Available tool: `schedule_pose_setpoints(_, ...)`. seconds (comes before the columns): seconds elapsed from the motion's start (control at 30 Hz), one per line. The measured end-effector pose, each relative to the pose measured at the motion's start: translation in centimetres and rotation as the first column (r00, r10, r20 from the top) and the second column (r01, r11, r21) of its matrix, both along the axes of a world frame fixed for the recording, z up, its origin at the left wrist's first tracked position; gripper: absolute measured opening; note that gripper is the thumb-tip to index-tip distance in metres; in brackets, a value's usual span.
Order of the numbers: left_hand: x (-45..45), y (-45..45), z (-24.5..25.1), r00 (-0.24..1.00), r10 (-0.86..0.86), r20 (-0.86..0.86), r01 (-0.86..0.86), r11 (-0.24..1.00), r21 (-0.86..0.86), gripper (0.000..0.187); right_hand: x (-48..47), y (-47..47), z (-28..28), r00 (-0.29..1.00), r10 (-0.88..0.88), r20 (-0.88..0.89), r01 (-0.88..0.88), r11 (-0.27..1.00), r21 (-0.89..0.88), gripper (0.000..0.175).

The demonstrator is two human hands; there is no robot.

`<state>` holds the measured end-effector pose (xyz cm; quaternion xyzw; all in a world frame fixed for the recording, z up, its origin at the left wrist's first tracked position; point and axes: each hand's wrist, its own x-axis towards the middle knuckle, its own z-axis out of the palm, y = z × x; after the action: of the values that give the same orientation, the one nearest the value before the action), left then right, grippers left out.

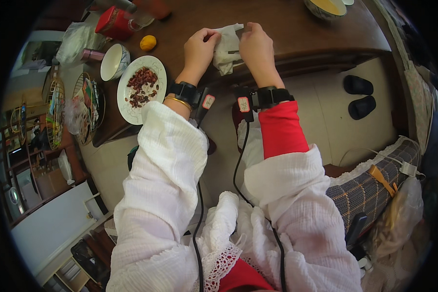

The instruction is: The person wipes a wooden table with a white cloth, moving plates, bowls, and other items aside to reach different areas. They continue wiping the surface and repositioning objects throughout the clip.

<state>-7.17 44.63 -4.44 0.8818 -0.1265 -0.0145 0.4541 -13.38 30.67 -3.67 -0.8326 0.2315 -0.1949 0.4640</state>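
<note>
A crumpled white cloth or tissue (226, 49) lies between my hands at the front edge of the dark wooden table (295, 31). My left hand (200, 51) pinches its left side between thumb and fingers. At its right side is my right hand (257, 49), fingers curled; a thin dark strip shows between that hand and the cloth, and whether the fingers grip anything is hidden. Left of my left wrist stands a white oval plate (122, 91) with dark red dates or beans (142, 80) on it. An empty patterned bowl (113, 62) is beside the plate.
Behind the plate are a yellow fruit (148, 42), a red box (114, 23), a pink flask (93, 54) and a plastic bag (75, 43). A bowl with yellow contents (326, 8) stands at the far right. Black cables run from both wrists. Black slippers (358, 85) lie on the floor.
</note>
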Motion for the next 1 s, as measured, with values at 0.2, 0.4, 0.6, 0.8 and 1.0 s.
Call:
schedule_pose_setpoints(0.2,-0.4,1.5,-2.2,0.922,-0.211,0.325,0.187,0.977,0.104,0.027,0.5,0.6,-0.3,0.949,0.22,0.226,-0.258,0.954,0.155,0.035)
schedule_pose_setpoints(0.4,-0.2,2.2,-1.4,0.935,-0.079,-0.346,-0.176,0.743,-0.646,0.046,-0.1,0.9,-0.1,0.835,0.549,0.046,-0.55,0.824,0.137,0.033)
schedule_pose_setpoints(0.6,-0.8,1.7,-0.4,0.985,0.078,-0.153,-0.098,0.987,-0.127,0.038,-0.7,0.1,0.8,0.743,0.667,-0.058,-0.656,0.742,0.138,0.033)
schedule_pose_setpoints(0.8,-1.1,2.3,-1.6,0.975,0.212,-0.068,-0.22,0.964,-0.15,0.03,0.1,0.2,-0.2,0.973,0.212,0.094,-0.221,0.97,0.098,0.015)
schedule_pose_setpoints(1.0,-2.2,2.0,-2.6,0.97,0.235,0.061,-0.221,0.958,-0.182,0.028,-0.1,1.6,0.1,0.962,0.237,-0.134,-0.237,0.971,0.02,0.02)
